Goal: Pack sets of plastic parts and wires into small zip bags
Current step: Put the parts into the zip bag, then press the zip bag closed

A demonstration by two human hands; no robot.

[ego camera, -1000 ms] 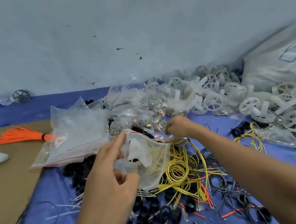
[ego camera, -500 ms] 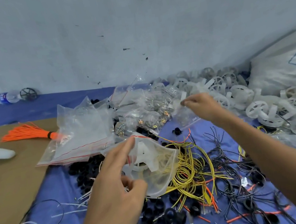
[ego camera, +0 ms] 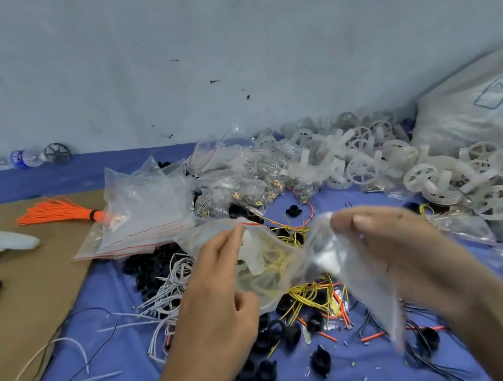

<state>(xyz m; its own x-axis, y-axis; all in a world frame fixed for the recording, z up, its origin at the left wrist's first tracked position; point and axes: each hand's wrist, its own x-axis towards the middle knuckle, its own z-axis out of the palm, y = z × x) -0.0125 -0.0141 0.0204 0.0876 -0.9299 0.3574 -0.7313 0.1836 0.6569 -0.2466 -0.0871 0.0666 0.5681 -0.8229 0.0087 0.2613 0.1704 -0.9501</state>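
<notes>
Over wires [ego camera: 310,293], left fingers [ego camera: 229,239], right fingers [ego camera: 361,223] holding bags [ego camera: 267,265]

place: small assembly workshop | evidence: heaped white plastic wheels [ego camera: 362,169], loose wires [ego camera: 309,293], zip bags [ego camera: 145,213]

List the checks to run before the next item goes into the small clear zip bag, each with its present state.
1. Grip on the small clear zip bag with red seal line: ok, the left hand pinches its rim with its fingers.
2. Bag mouth open: cannot tell, the film is crumpled.
3. Is the white plastic part inside the bag: ok.
4. Are the yellow wires inside: cannot tell, they may lie behind the film.
5. Next item in hand: ok, the right hand holds a blurred clear plastic packet.
6. Packet inside the bag: not ok, it is outside.
</notes>
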